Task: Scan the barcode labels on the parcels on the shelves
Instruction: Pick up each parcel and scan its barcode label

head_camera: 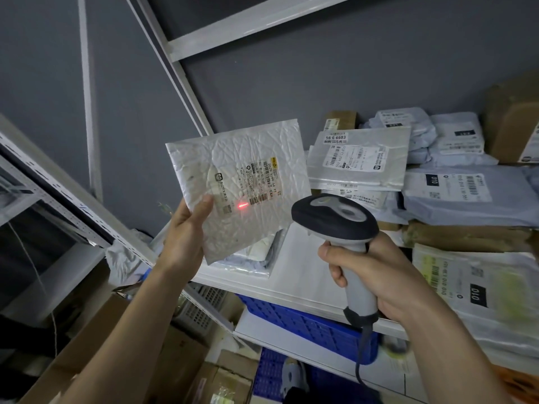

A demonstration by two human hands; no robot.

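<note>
My left hand point(186, 231) holds a white bubble mailer point(233, 158) up by its lower left edge, label side toward me. Its shipping label point(262, 179) lies rotated, with a barcode at the lower right. A red laser spot point(241, 206) glows just left of that barcode. My right hand point(370, 272) grips the grey handle of a barcode scanner point(335, 217), whose black head points at the mailer from the right. The scanner's cable point(363, 354) hangs down from the handle.
A white shelf point(303, 275) carries piled parcels: flat mailers point(358, 158), grey poly bags point(466, 196), a "010" bag point(478, 290), cardboard boxes point(513, 121). Blue crates point(306, 319) sit below, cartons point(96, 345) on the floor. Metal shelf uprights point(180, 71) and a grey wall stand behind.
</note>
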